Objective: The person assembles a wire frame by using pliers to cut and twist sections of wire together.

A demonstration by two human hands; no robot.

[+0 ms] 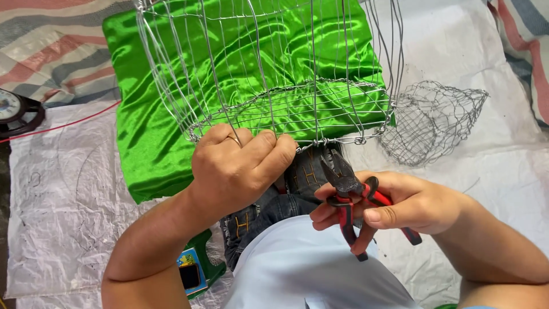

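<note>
Seen from above, over a lap in dark jeans (pixel 269 206) and a pale shirt (pixel 309 269). Left hand (pixel 237 171), ring on one finger, clenched over the near rim of a large wire frame (pixel 269 86), fingers curled over the bottom hoop, apparently to pin it against the knee and stop it from rolling or springing. Frame tilted away, its vertical wires running up out of view, its hoop lying just above the lap. Right hand (pixel 400 203) closed around red-and-black pliers (pixel 354 197), dark nose pointing up toward the hoop, just short of a twisted wire joint, not touching it; handles squeezed loosely, tool held ready beside the steadying hand. Green satin cloth (pixel 171 103) spread beneath and behind the frame, showing through the wires. Smaller crumpled wire mesh piece (pixel 432 120) lying to the right on a white woven sheet (pixel 486 86), apart from the frame. Striped fabric (pixel 51 51) at upper left, a round dial gauge (pixel 14 111) at the left edge, a small green device (pixel 194 272) under the left forearm.
</note>
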